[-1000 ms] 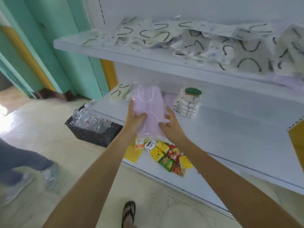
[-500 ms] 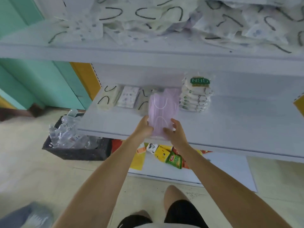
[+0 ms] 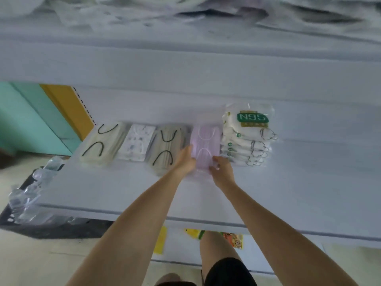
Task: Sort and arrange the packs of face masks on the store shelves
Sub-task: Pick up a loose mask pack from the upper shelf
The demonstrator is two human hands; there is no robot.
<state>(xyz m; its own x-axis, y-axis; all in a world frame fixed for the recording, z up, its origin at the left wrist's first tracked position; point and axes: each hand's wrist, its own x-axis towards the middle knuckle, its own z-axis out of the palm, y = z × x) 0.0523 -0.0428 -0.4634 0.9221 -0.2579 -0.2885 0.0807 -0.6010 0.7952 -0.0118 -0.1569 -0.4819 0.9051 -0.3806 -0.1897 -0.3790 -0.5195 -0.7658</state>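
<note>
Soft, crinkly clear plastic around a flat oblong pink mask pack (image 3: 204, 146); pale lilac-pink pleated fabric inside, white ear loops curving across its face; long axis running front to back on the white shelf (image 3: 123, 190), far end toward the back panel, near end toward the shelf's front edge. Lying flat in a row of packs, between a beige pack (image 3: 168, 148) with black loops on the left and a stack of N95 packs (image 3: 246, 137) on the right; just beside both, contact too blurred to judge.

Left hand (image 3: 185, 162) pressed against the pink pack's left near edge, fingers curled partly in along its side; right hand (image 3: 221, 169) at the near right corner, fingers bent and pinching the wrapper's edge; both gripping lightly, neither wide open.

Further left, a white speckled pack (image 3: 137, 144), squarish and flat; then a cream pack (image 3: 103, 144) with black loops, long axis slightly slanted. N95 stack puffy and white, green label on top, several layers deep.

Upper shelf (image 3: 185, 44) heaped with more wrapped masks, smeared by motion blur.

Left of the shelf on the floor, a dark mesh basket (image 3: 51, 230) holding crumpled clear plastic (image 3: 31, 195). Under the shelf, yellow and green glossy packets (image 3: 195, 234).
</note>
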